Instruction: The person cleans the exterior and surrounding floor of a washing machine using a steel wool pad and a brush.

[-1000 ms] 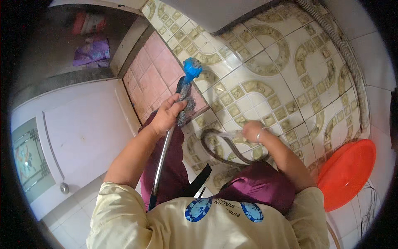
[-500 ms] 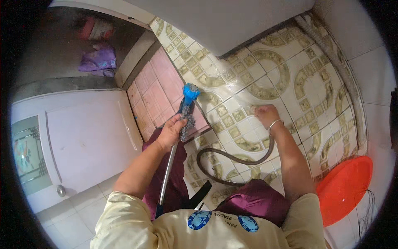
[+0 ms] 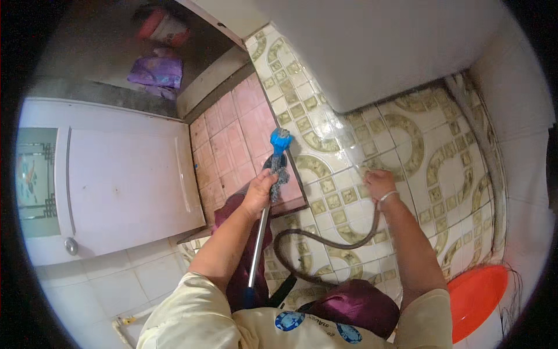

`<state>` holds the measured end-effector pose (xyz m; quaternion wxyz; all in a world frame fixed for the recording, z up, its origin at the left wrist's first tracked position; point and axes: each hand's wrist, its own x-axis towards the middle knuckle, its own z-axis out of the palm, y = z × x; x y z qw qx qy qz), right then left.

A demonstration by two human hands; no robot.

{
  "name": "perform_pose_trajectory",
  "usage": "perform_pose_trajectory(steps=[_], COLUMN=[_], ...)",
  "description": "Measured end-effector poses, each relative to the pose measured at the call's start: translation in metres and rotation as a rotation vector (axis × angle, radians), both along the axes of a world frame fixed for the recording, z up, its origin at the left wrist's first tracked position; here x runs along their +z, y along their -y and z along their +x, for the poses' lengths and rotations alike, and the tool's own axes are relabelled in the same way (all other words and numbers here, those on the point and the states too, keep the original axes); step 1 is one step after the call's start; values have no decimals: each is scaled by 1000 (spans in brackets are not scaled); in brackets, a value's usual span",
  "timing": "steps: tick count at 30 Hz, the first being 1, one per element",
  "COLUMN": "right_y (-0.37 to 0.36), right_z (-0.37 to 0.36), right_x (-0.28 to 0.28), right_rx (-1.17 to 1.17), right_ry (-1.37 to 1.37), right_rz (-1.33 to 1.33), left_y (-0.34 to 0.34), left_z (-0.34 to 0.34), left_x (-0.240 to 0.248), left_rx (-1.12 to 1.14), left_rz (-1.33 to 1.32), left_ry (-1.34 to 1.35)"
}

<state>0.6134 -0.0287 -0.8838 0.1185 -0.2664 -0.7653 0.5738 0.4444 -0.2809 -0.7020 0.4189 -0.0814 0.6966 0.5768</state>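
Note:
My left hand (image 3: pixel 260 193) is wrapped around the metal pole of a mop (image 3: pixel 260 247), just below its head. The mop's blue plastic end (image 3: pixel 280 141) points away from me, and grey strands (image 3: pixel 281 183) hang beside my fingers. My right hand (image 3: pixel 381 185), with a bangle at the wrist, is closed low over the patterned floor. A brown hose (image 3: pixel 331 243) loops across the tiles and runs up to that hand, which grips it. The hose's mouth is hard to make out.
A white door (image 3: pixel 128 180) stands at the left beside a pink-tiled step (image 3: pixel 232 139). A purple bag (image 3: pixel 156 72) lies beyond it. A large grey-white block (image 3: pixel 372 52) rises at the far side. A red basin (image 3: pixel 479 302) leans at the right. Wet shine marks the patterned tiles (image 3: pixel 325 192).
The view has shifted, so most things sit lower in it. Both hands keep their grips, the left on the mop and the right on the hose.

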Motion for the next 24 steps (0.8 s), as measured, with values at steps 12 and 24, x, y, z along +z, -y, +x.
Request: perform_pose_trajectory(steps=[12, 24], right_y=[41, 37], right_z=[-145, -213], right_x=[122, 127], right_rx=[-305, -129], right_ry=[283, 335], right_rz=[-931, -739], left_y=[-13, -2], left_z=[-18, -27], left_x=[-1, -18], left_rx=[241, 338], left_rz=[51, 120], left_ry=[-127, -178])
